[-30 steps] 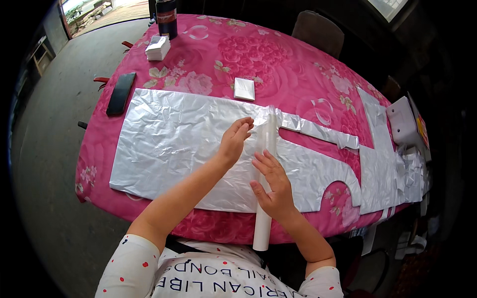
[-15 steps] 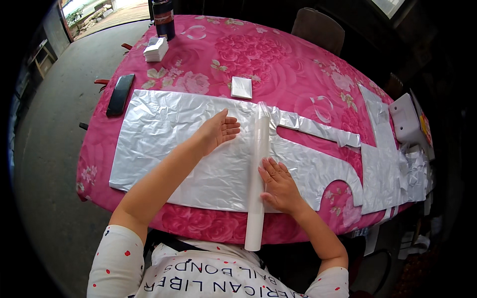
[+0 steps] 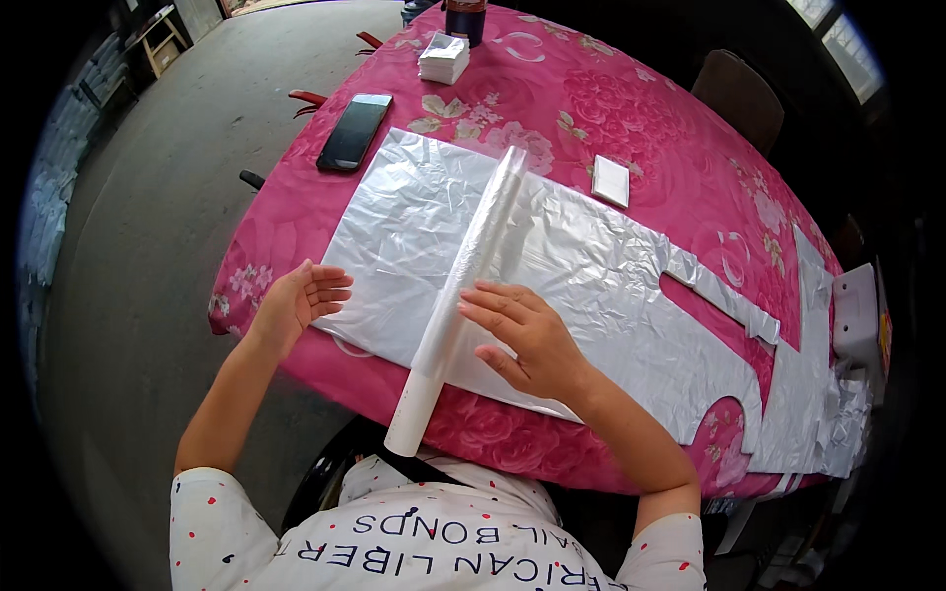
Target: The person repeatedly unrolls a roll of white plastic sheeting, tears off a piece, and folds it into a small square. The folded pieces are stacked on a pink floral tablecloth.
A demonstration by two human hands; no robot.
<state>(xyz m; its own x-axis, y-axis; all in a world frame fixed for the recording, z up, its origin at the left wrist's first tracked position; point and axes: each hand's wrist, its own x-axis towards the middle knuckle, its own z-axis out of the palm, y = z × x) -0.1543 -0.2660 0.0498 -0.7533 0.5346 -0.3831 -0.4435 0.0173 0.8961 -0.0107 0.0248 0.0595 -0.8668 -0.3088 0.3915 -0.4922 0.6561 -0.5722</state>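
A flat stack of silvery-white plastic vest bags (image 3: 601,286) lies on the table, its handles toward the right. Slantwise across its left part rests a whitish tube-shaped roll (image 3: 458,281), whose near end juts past the table's front edge. My right hand (image 3: 524,335) is open, fingers stretched, just right of the roll. Its fingertips reach the roll's side; whether they press on it is hard to tell. My left hand (image 3: 299,303) is open and holds nothing, by the table's front-left edge near the stack's lower-left corner.
Around the stack are a black phone (image 3: 355,132), a small white packet (image 3: 610,181), a pile of white packets (image 3: 444,59) and a dark bottle (image 3: 465,22). More plastic bags (image 3: 793,394) and a white box (image 3: 855,310) sit at the right. A pink flowered cloth (image 3: 473,419) covers the table.
The roll has moved left along the bag stack, away from the handles, and now slants. My right hand followed it; my left hand moved off the stack toward me. The view has turned left.
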